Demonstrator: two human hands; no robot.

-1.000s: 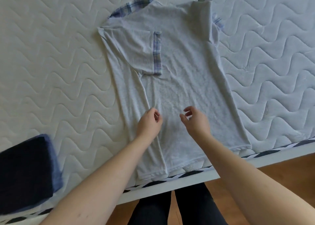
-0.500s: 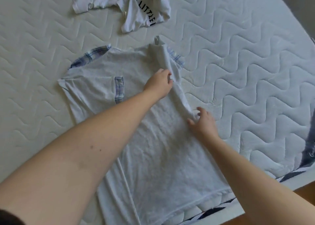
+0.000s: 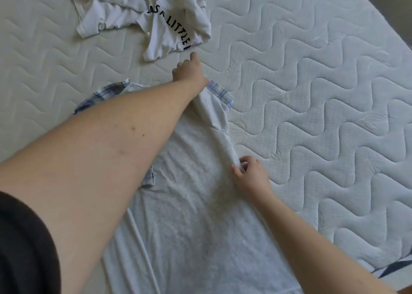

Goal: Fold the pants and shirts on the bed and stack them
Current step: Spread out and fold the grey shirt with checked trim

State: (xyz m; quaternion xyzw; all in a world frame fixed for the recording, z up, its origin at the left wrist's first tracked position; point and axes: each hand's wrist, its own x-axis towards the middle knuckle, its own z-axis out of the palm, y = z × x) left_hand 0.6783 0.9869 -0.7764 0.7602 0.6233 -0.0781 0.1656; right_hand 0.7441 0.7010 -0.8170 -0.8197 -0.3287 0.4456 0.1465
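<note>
Across the whole view spreads the bed (image 3: 323, 115), its bare mattress quilted in wavy lines, with a dark-striped edge showing at the lower right. On it, running from the middle down to the bottom edge, lies the grey shirt (image 3: 200, 215), flat and lightly wrinkled, with blue plaid trim at the collar and on the sleeve cuffs. Its right side is lifted into a long raised fold that runs from the collar area down to the middle of the shirt.

Beyond the grey shirt, near the top of the view, a white shirt (image 3: 142, 15) lies crumpled on the mattress, black letters showing on it; it sits apart from the grey one.

A bare left arm with a dark sleeve (image 3: 24, 249) at the lower left corner reaches across the grey shirt. The left hand (image 3: 189, 73) is at the far end of the fold, by the plaid trim, with its fingers curled under and one finger pointing out toward the white shirt; whether it grips the cloth there cannot be told, since the hand hides the spot.

The right hand (image 3: 249, 175) is at the near end of the fold, its thumb and fingers (image 3: 245, 160) pinching the raised edge of the grey shirt.
</note>
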